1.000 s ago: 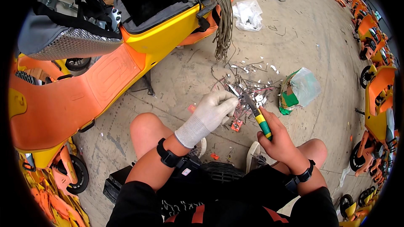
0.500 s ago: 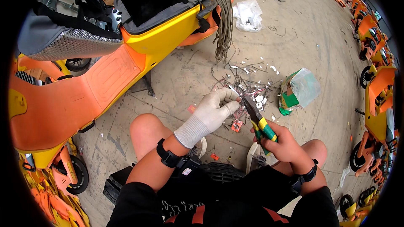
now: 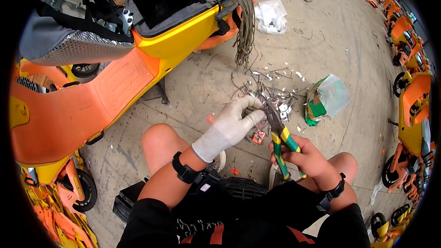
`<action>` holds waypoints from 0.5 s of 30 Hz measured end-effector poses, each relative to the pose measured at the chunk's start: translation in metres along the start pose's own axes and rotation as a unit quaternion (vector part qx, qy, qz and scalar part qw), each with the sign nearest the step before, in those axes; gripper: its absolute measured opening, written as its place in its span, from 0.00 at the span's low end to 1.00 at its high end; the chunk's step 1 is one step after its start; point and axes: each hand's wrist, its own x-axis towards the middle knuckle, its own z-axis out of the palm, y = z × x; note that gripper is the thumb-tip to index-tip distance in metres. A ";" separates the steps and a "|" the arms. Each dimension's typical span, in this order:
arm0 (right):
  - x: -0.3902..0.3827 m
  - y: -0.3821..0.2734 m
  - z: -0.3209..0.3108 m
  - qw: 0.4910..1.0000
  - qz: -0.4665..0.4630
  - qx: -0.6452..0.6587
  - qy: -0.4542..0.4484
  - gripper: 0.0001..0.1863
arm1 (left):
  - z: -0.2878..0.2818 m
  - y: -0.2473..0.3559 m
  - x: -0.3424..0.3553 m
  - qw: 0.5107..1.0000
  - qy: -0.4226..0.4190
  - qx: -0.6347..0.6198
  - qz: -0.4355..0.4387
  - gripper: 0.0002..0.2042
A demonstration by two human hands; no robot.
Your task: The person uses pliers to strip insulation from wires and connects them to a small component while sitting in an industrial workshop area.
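Observation:
My left hand, in a white knit glove, is closed, with thumb and index finger pinched together. What it pinches, if anything, is too small to make out. Bare and wrapped round the handles, my right hand holds a pair of pliers with green and yellow grips. The handles are spread apart, and the dark jaws point up beside the left fingertips. Beyond and beneath both hands, a pile of wire scraps and white bits lies on the concrete floor. A small red and white packet is near the left hand.
An orange and yellow scooter with its seat raised fills the left side; a bundle of grey cables hangs from its rear. A green and clear plastic bag stands right of the scraps. Farther off lies a white plastic bag. More scooters line the right.
The pliers' handles have spread apart and the tool has turned more upright. My left hand has shifted slightly to the right, closer to the jaws.

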 end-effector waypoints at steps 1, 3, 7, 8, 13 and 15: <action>0.003 0.004 -0.001 0.997 -0.027 -0.072 0.022 0.28 | 0.002 -0.001 0.000 1.000 0.008 0.008 0.027 0.09; 0.005 0.009 0.000 0.986 -0.065 -0.143 0.053 0.28 | 0.003 -0.003 0.000 0.999 0.016 0.011 0.037 0.10; 0.008 0.018 0.002 0.921 -0.158 -0.335 0.123 0.33 | 0.002 0.002 -0.004 1.000 0.008 -0.018 -0.010 0.09; 0.008 0.019 0.002 0.903 -0.184 -0.363 0.136 0.34 | 0.001 0.005 -0.005 0.999 0.002 -0.029 -0.016 0.08; 0.009 0.022 0.004 0.848 -0.255 -0.434 0.166 0.37 | -0.001 0.008 -0.007 0.994 -0.019 -0.081 -0.067 0.09; 0.008 0.021 0.004 0.862 -0.235 -0.417 0.166 0.37 | -0.001 0.009 -0.007 0.993 -0.019 -0.088 -0.074 0.09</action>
